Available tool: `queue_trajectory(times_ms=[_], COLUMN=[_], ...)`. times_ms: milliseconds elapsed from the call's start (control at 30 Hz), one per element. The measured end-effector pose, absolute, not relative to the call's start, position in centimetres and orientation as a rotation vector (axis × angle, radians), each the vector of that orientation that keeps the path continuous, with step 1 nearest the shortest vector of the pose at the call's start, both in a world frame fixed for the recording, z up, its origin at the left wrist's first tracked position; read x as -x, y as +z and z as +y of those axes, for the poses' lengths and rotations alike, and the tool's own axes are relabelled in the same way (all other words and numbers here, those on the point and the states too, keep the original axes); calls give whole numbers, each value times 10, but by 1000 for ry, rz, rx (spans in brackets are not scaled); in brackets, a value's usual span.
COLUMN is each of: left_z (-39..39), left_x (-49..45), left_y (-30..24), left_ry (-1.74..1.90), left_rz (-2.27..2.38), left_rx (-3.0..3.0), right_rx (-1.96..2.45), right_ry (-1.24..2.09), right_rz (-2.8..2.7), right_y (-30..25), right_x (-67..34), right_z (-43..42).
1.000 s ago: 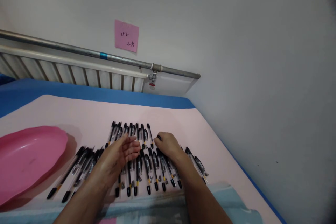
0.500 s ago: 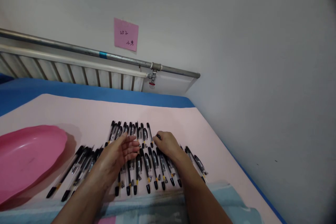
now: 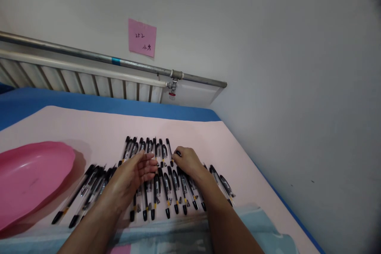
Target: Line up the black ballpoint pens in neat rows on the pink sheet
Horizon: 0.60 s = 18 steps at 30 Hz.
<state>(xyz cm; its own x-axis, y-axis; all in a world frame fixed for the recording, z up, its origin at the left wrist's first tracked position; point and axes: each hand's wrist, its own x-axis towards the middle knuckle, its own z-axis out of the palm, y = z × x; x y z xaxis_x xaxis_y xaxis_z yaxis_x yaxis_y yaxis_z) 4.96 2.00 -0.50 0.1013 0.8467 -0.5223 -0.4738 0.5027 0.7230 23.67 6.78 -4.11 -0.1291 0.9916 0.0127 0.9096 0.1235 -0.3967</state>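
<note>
Pens [image 3: 166, 184] with black caps and clear barrels lie side by side in rows on a pink sheet [image 3: 89, 127] covering the counter. Left hand [image 3: 131, 178] rests flat on the rows, fingers stretched out and released, pointing toward 1 o'clock. Right hand [image 3: 187, 162] sits just beside it at 3 o'clock, knuckles up, fingers curled down onto a single pen [image 3: 177, 153] whose dark end shows at the fingertips; whether the grip is closed around it cannot be told. More pens fan out at 9 o'clock toward a pink tray [image 3: 32, 174]. At 12 o'clock, a radiator [image 3: 89, 83] runs along the wall beneath a pink note [image 3: 142, 43].
</note>
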Motion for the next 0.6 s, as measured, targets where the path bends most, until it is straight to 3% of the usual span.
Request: queue_trajectory(times_ms=[600], left_z=[20], left_x=[-47], left_y=[-10], left_ry=[1027], left_rz=[1064], left_rx=[-445], right_rx=[1781], right_ry=[451], right_rz=[-1913], right_y=[-47], right_x=[-240], right_z=[77])
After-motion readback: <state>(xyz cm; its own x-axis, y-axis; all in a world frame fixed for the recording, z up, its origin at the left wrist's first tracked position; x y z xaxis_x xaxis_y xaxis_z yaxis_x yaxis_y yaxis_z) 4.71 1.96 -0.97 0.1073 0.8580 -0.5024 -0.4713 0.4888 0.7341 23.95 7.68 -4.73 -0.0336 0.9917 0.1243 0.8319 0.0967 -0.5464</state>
